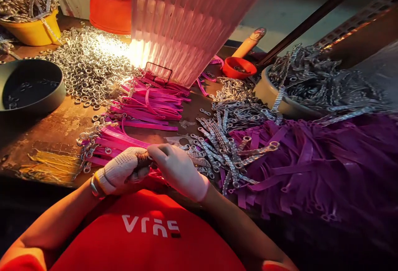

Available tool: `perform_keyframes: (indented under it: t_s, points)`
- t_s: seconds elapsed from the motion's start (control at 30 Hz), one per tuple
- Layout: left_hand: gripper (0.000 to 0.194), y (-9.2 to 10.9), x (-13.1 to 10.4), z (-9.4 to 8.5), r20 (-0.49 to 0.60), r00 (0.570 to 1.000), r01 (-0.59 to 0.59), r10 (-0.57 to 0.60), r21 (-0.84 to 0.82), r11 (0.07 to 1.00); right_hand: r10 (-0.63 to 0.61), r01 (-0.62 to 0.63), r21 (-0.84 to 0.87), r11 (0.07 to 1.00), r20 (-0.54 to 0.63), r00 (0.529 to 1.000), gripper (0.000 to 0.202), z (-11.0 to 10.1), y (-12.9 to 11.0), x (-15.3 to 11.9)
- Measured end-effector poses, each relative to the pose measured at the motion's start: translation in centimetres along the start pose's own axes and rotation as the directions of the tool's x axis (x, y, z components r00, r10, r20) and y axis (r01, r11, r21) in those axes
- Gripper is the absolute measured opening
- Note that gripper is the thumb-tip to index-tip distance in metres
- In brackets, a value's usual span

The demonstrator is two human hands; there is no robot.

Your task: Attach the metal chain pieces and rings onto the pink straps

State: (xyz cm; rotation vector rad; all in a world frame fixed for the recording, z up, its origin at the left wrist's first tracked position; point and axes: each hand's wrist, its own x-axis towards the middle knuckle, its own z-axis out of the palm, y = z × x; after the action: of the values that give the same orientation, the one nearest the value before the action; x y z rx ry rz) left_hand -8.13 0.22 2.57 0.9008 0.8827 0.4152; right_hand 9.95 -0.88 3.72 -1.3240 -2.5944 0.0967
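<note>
My left hand [122, 169], in a white dotted glove with bare or dark fingertips, is closed at the table's front edge. Against it presses my right hand [178, 171], also gloved in white, its fingers pinched together. Whatever lies between the fingertips is too small and covered to make out. Pink straps [116, 138] with metal rings at their left ends lie just behind my hands, and more pink shows beneath them. To the right of my right hand spread silver braided chain pieces [214, 138] with end loops.
Loose metal rings [90, 63] are heaped at the back left beside a dark round bowl [59, 92]. A red lamp [110, 9] hangs near a ribbed translucent panel [186, 22]. Purple straps [298, 159] and a tub [276, 96] of chains fill the right. Yellow strands [51, 165] lie front left.
</note>
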Motion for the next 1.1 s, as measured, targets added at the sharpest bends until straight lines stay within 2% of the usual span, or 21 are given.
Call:
perform_keyframes:
  t_s: [0.07,0.13,0.2,0.3,0.37,0.47,0.5,0.53,0.6,0.63,0.67,0.7,0.77,0.8,0.87,0.93,1.03,1.07,1.1]
  points:
    - [0.05,0.1,0.0,0.1,-0.014,1.0,-0.025,0.025,0.006,1.0,-0.013,0.013,0.007,1.0,-0.049,0.999,0.014,0.1,0.3,-0.6]
    - [0.043,0.2,-0.1,0.2,-0.079,0.992,-0.096,0.099,0.04,0.995,0.004,0.0,0.031,1.0,-0.132,0.991,0.016,0.3,0.7,-1.1]
    - [0.037,0.4,-0.2,0.4,-0.101,0.981,-0.155,0.167,0.113,0.981,0.034,-0.014,0.108,0.994,-0.183,0.983,0.022,0.5,1.0,-1.5]
    - [0.033,0.7,-0.2,0.9,-0.048,0.978,-0.19,0.205,0.219,0.957,0.058,-0.014,0.276,0.961,-0.151,0.987,0.03,0.6,1.2,-1.8]
    - [0.035,0.8,0.0,1.5,-0.024,0.982,-0.183,0.189,0.154,0.971,0.085,-0.026,0.288,0.957,-0.195,0.977,0.033,0.9,1.0,-2.0]
    - [0.037,1.3,0.9,2.3,-0.04,0.992,-0.125,0.123,-0.044,0.991,0.151,-0.073,0.204,0.976,-0.398,0.905,0.027,1.7,0.7,-2.8]
    - [0.037,1.6,1.4,2.4,-0.048,0.993,-0.107,0.104,-0.057,0.993,0.181,-0.087,0.226,0.97,-0.436,0.882,0.024,2.0,0.8,-3.2]
    - [0.036,2.2,2.1,2.4,-0.038,0.995,-0.09,0.089,-0.021,0.996,0.22,-0.1,0.279,0.955,-0.442,0.87,0.023,2.3,1.1,-3.5]
    - [0.034,3.6,4.3,2.1,0.026,0.994,-0.107,0.104,0.181,0.978,0.335,-0.155,0.417,0.896,-0.404,0.851,0.022,2.6,2.1,-4.3]
    - [0.031,4.4,5.8,1.9,0.064,0.989,-0.149,0.135,0.334,0.931,0.414,-0.21,0.476,0.854,-0.379,0.827,0.022,2.5,2.8,-4.6]
    - [0.028,5.2,7.6,1.7,0.089,0.981,-0.196,0.175,0.503,0.842,0.497,-0.269,0.521,0.81,-0.365,0.787,0.023,2.4,3.5,-4.9]
    - [0.022,5.8,9.5,1.6,0.101,0.967,-0.238,0.232,0.673,0.7,0.576,-0.324,0.557,0.764,-0.363,0.733,0.025,2.3,4.3,-5.1]
    - [0.011,6.6,13.6,1.6,0.031,0.951,-0.15,0.307,0.915,0.374,0.695,-0.394,0.625,0.674,-0.356,0.625,0.03,1.9,5.6,-5.3]
    - [0.008,6.6,15.5,1.7,0.019,0.95,-0.12,0.313,0.944,0.307,0.727,-0.406,0.654,0.638,-0.339,0.597,0.032,1.8,6.0,-5.4]
    - [0.012,6.4,18.3,2.2,-0.004,0.952,-0.073,0.308,0.968,0.24,0.743,-0.407,0.685,0.604,-0.3,0.598,0.033,1.7,6.7,-5.5]
    - [0.015,6.0,19.5,2.5,-0.006,0.954,-0.065,0.3,0.972,0.227,0.716,-0.396,0.679,0.618,-0.279,0.64,0.03,1.7,7.0,-5.6]
    - [0.012,6.2,18.2,2.3,0.004,0.956,-0.07,0.292,0.974,0.217,0.651,-0.342,0.649,0.679,-0.317,0.69,0.025,1.7,7.1,-5.3]
    - [0.011,6.4,17.0,2.0,0.008,0.96,-0.078,0.281,0.968,0.24,0.633,-0.32,0.65,0.689,-0.325,0.703,0.025,1.7,7.1,-5.1]
    - [0.014,6.8,15.6,1.6,0.011,0.965,-0.094,0.26,0.947,0.308,0.614,-0.294,0.657,0.694,-0.327,0.718,0.025,1.6,6.9,-4.8]
